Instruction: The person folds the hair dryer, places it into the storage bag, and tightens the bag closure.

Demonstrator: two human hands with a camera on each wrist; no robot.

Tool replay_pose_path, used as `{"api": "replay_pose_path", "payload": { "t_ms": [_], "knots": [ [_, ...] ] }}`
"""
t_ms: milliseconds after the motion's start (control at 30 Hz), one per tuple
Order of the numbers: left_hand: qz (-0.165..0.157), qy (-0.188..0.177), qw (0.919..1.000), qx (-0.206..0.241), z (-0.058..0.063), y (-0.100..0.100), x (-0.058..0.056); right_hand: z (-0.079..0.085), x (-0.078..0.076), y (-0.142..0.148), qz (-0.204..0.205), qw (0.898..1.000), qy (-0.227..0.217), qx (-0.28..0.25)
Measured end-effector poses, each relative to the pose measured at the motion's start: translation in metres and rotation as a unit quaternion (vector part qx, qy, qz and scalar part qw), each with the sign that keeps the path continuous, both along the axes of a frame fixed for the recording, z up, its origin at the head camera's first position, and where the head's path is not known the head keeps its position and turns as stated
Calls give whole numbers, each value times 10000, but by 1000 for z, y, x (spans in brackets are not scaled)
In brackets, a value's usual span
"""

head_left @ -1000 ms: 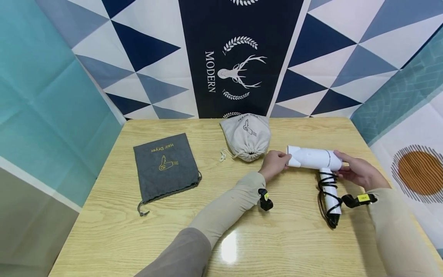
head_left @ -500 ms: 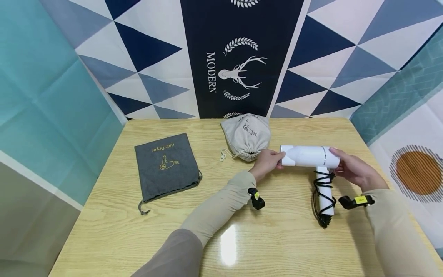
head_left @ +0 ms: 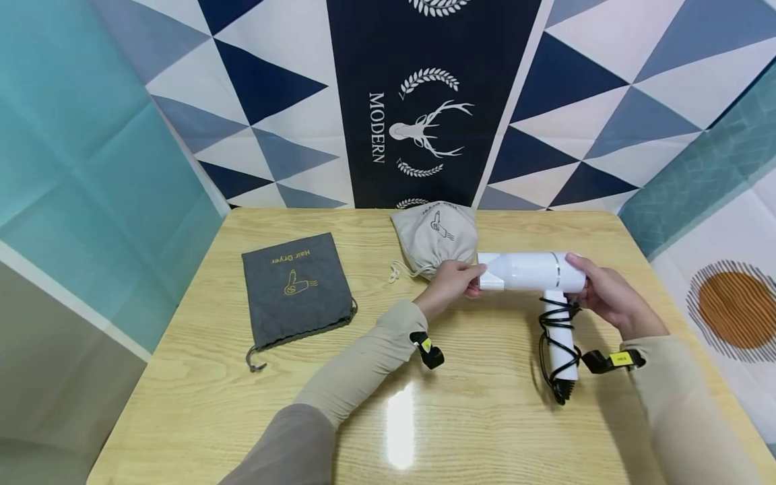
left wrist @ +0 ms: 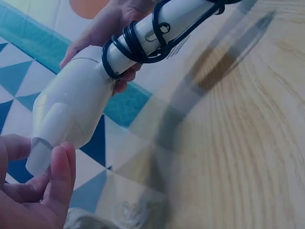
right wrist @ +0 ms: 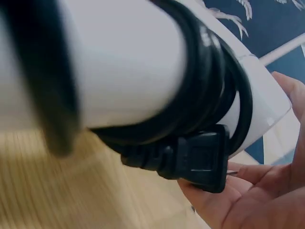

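- One white hair dryer (head_left: 548, 275), held over the tabletop (head_left: 485, 424) toward its right edge; long axis roughly parallel to the far edge, nozzle (head_left: 491, 271) pointing at the left edge, handle (head_left: 560, 337) at the near edge.
- Left hand (head_left: 447, 283): fingers pinching the nozzle.
- Right hand (head_left: 615, 300): fingers gripping the rear end.
- Black cord (right wrist: 209, 86) wound round the handle.
- Beige pouch (head_left: 439, 236) at the far edge.
- Grey pouch (head_left: 303, 306) near the far left corner.

Table (head_left: 479, 431) and contents, by number

Dryer (head_left: 527, 272): 1. Cord (right wrist: 202, 71): 1, overlapping coils too close to count. Plug (right wrist: 205, 155): 1. Bags: 2, being 1 dark bag (head_left: 300, 289), 1 pale bag (head_left: 441, 232). Hands: 2, being 1 left hand (head_left: 451, 279), 1 right hand (head_left: 612, 296). Wrist cameras (head_left: 429, 351): 2. Tables: 1. Wall prints: 1 deer (head_left: 409, 131), 4 laurel sprigs (head_left: 427, 76) (2 partly shown), 1 orange disc (head_left: 736, 308).
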State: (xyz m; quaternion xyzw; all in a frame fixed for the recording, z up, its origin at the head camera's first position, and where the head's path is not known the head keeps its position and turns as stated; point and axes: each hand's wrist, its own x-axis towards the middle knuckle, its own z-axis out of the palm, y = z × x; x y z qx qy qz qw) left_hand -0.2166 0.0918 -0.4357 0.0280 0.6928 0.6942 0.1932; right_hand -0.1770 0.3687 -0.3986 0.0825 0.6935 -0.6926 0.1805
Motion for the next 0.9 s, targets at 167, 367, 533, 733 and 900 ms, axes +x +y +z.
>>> {"api": "replay_pose_path", "payload": {
  "t_ms": [167, 367, 533, 733, 900],
  "knots": [
    [-200, 86, 9997, 61, 11, -13, -1, 2, 1, -14, -127, 9987, 30, -483],
    [-282, 117, 9995, 99, 15, -32, -2, 6, 1, -34, -195, 9990, 231, -319],
    [-351, 188, 9992, 57, 15, -46, -1, 9, 2, -47, -200, 9994, 295, -33],
    [-496, 302, 9983, -83, 20, -60, -2, 12, 4, -61, -261, 9991, 337, 19],
    [-427, 236, 9988, -43, 24, -73, -2, 15, 4, -75, -316, 9988, 372, -46]
  ]
}}
